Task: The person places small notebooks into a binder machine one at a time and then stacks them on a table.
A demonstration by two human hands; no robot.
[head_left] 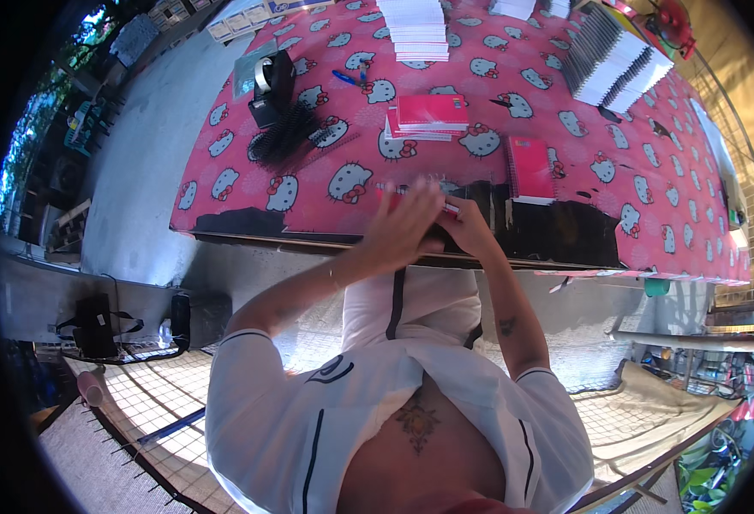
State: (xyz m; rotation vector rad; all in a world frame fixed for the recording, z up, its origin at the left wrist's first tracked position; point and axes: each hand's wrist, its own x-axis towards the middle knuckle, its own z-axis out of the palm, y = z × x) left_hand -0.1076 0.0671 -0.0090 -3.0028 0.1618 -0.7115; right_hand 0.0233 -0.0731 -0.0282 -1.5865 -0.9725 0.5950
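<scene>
At the table's near edge, a small red notebook [451,209] lies mostly hidden under and between my hands. My left hand [409,221] reaches across its top with the fingers stretched out, and their tips are blurred by motion. My right hand [466,228] grips the notebook's right side with bent fingers. Just beyond them rests a short stack of red notebooks [431,110] with white page edges. To the right, another red spiral notebook [531,169] lies by itself. A heap of black binding coils [284,144] sits to the left.
The table has a pink cat-print cover [248,158], torn to black along the near edge. A black tape dispenser [272,88] stands at left, near a blue pen [346,78]. White paper stacks [415,32] and spiral-bound stacks [614,62] stand at the back. A red fan [672,27] is at far right.
</scene>
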